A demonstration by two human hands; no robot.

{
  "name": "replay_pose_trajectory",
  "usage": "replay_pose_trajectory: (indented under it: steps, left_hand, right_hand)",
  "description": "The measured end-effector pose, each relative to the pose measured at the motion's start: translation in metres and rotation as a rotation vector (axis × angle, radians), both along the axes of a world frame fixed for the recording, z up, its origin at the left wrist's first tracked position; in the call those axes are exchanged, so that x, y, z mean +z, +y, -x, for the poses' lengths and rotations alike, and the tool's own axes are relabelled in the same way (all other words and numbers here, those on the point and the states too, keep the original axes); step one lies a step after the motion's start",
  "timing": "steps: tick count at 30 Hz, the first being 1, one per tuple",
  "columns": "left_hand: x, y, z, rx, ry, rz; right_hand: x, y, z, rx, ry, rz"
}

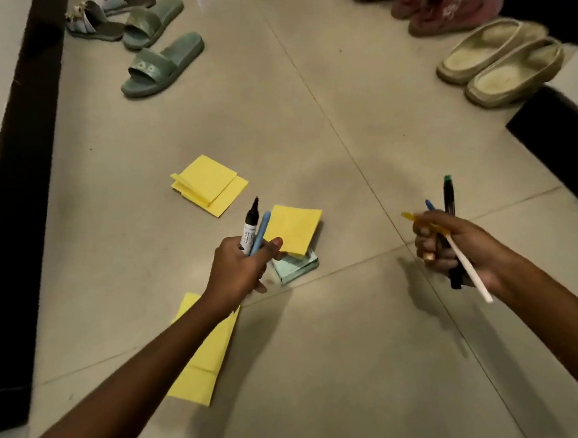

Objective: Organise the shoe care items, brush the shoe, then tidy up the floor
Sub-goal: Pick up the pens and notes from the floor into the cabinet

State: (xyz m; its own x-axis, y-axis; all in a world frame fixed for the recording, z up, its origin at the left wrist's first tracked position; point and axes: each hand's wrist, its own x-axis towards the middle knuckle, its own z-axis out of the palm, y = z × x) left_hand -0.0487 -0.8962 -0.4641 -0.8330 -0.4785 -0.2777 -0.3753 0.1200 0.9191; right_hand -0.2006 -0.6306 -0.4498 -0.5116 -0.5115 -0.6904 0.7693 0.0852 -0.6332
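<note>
Left hand (243, 266): lower centre of frame, closed round 2 pens with their tips up, a black marker (250, 229) with a white label and a light-blue pen (261, 231).
Right hand (453, 246): lower right, gripping 3 pens: a green-capped marker (449, 195), a white pen (470, 269) with a yellow end, and a blue pen (429, 205) barely showing.
Yellow notes: 1 pad (210, 183) lies at centre; another (293, 228) sits on a pale green block (296, 266) just beside the left thumb; a longer sheet (202, 365) lies partly under the left forearm.
Shoes: green slides (164, 65) and grey sandals (92, 22) at upper left; cream slippers (499, 60) and pink slippers (454, 12) at upper right. All are well apart from the hands.
Floor (307, 115): pale tiles.
</note>
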Motion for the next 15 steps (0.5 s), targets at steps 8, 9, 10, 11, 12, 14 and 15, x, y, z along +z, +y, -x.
replay_pose_trajectory:
  steps: [8,9,10,11,12,14,15]
  left_hand:
    - [0.010,0.058,-0.076,0.249,-0.156,-0.334]
    - [0.016,0.069,-0.088,0.234,-0.192,-0.366]
    - [0.027,0.083,-0.102,0.212,-0.232,-0.402]
    - [0.039,0.096,-0.117,0.186,-0.268,-0.442]
    - [0.051,0.108,-0.131,0.153,-0.298,-0.485]
    - [0.083,0.131,-0.156,0.078,-0.370,-0.545]
    - [0.100,0.142,-0.166,0.046,-0.406,-0.560]
  right_hand:
    - [0.002,0.022,-0.102,-0.399,-0.273,0.464]
    - [0.005,0.029,-0.119,-0.438,-0.317,0.486]
    - [0.012,0.037,-0.139,-0.479,-0.356,0.496]
    - [0.019,0.047,-0.159,-0.513,-0.387,0.494]
    - [0.028,0.055,-0.177,-0.543,-0.414,0.492]
    - [0.057,0.076,-0.212,-0.630,-0.468,0.508]
    - [0.075,0.087,-0.229,-0.684,-0.490,0.519]
